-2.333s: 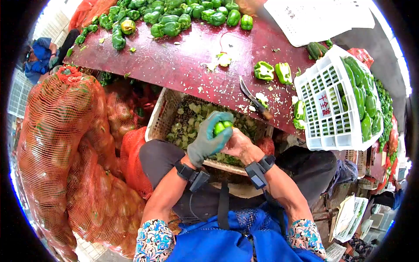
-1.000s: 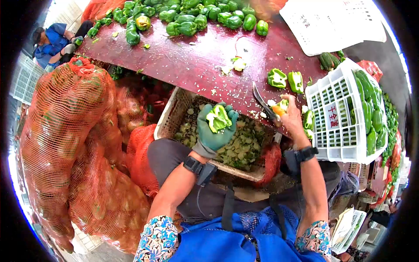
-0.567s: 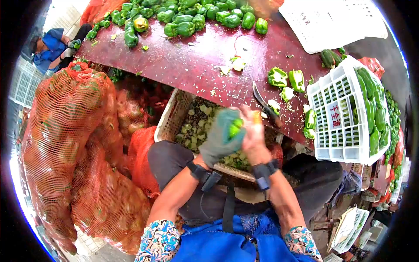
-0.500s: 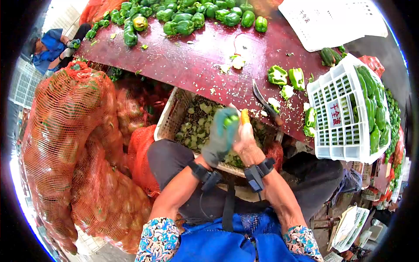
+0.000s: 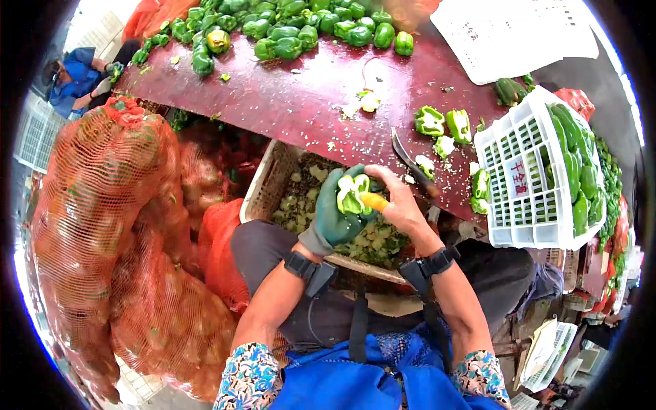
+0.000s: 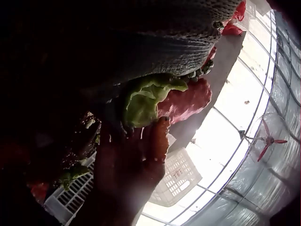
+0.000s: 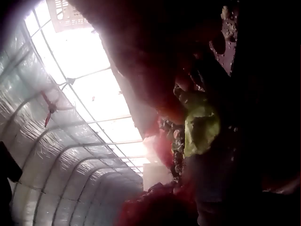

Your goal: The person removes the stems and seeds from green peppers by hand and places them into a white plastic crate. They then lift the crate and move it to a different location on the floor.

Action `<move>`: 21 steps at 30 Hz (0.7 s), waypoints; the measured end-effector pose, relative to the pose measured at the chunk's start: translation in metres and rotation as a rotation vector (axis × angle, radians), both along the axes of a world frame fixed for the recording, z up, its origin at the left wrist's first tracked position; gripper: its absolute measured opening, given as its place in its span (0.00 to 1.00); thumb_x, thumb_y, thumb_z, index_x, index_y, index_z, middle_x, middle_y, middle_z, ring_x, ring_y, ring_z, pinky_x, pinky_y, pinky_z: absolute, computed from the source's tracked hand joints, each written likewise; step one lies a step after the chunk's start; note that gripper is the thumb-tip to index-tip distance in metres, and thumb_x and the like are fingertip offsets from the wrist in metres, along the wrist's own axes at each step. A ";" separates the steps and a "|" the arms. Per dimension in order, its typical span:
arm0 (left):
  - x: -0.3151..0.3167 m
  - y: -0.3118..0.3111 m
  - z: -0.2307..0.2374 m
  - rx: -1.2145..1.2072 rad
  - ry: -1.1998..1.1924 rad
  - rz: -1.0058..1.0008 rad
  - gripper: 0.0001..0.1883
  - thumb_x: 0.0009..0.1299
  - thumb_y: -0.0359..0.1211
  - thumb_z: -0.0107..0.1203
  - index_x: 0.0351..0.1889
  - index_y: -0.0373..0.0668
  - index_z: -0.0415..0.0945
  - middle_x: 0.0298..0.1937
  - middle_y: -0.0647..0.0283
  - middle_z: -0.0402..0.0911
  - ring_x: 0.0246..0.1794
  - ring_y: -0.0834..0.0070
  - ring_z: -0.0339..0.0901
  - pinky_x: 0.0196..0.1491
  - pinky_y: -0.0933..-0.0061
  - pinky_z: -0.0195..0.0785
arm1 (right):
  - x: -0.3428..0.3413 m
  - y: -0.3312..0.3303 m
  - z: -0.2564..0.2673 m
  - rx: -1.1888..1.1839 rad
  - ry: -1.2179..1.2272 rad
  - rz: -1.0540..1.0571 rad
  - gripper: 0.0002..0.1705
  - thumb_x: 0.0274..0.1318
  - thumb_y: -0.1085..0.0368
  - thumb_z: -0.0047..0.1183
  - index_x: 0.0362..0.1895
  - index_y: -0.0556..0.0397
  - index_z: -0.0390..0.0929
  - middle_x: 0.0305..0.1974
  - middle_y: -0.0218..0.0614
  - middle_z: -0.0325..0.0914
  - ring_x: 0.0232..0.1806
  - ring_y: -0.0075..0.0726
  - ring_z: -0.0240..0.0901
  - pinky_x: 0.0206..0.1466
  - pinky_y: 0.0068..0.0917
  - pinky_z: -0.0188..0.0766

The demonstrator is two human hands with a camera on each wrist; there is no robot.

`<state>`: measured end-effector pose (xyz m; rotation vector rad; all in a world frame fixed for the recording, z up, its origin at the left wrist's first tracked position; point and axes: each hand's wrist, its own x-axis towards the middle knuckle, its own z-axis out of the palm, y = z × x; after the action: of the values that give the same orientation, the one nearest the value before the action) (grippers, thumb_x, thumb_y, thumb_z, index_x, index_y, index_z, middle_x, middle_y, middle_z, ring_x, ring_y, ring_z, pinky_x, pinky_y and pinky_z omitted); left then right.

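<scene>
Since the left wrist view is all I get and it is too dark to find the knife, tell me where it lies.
Observer: The head view shows the knife on the red table, just beyond the right hand, its handle toward the table's near edge.
Operator: Now tell me what stands off to the wearer's left.
Observer: Large, filled orange mesh sacks, well to the left of the gloved left hand.
Operator: Report anyone else nearby.
Observer: Another person, dressed in blue, is beyond those sacks, at the upper left of the head view.
</scene>
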<state>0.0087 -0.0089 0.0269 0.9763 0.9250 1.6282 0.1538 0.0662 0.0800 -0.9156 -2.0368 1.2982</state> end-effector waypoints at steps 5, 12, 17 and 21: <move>0.009 0.002 0.016 -0.325 -0.743 -0.271 0.30 0.77 0.52 0.39 0.68 0.43 0.65 0.63 0.62 0.73 0.55 0.71 0.76 0.51 0.66 0.76 | 0.005 -0.001 -0.009 0.021 -0.178 -0.037 0.28 0.50 0.50 0.65 0.49 0.55 0.76 0.41 0.45 0.81 0.43 0.46 0.79 0.48 0.38 0.73; 0.016 0.001 0.020 -0.449 -0.830 -0.432 0.31 0.75 0.62 0.39 0.65 0.54 0.66 0.55 0.65 0.77 0.48 0.66 0.79 0.43 0.50 0.77 | 0.017 -0.004 -0.032 -0.108 -0.086 -0.185 0.20 0.50 0.55 0.68 0.40 0.54 0.78 0.31 0.32 0.79 0.32 0.25 0.74 0.38 0.28 0.72; 0.019 0.002 0.026 -0.460 -0.110 -0.301 0.30 0.76 0.56 0.43 0.65 0.44 0.69 0.51 0.63 0.79 0.41 0.76 0.79 0.35 0.74 0.76 | 0.030 -0.003 -0.050 -0.176 0.100 -0.294 0.14 0.59 0.59 0.63 0.42 0.55 0.77 0.35 0.33 0.79 0.38 0.26 0.73 0.47 0.28 0.72; 0.032 -0.004 0.027 -0.413 -0.036 -0.209 0.31 0.78 0.51 0.43 0.71 0.41 0.60 0.37 0.66 0.81 0.19 0.81 0.73 0.19 0.82 0.64 | 0.022 -0.026 -0.059 -0.605 0.503 -0.185 0.21 0.69 0.55 0.52 0.59 0.53 0.68 0.50 0.32 0.72 0.54 0.28 0.67 0.60 0.28 0.65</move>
<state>0.0407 -0.0125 0.0538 0.7265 1.0448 1.2128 0.1763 0.0406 0.0207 -0.8786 -1.1648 1.8522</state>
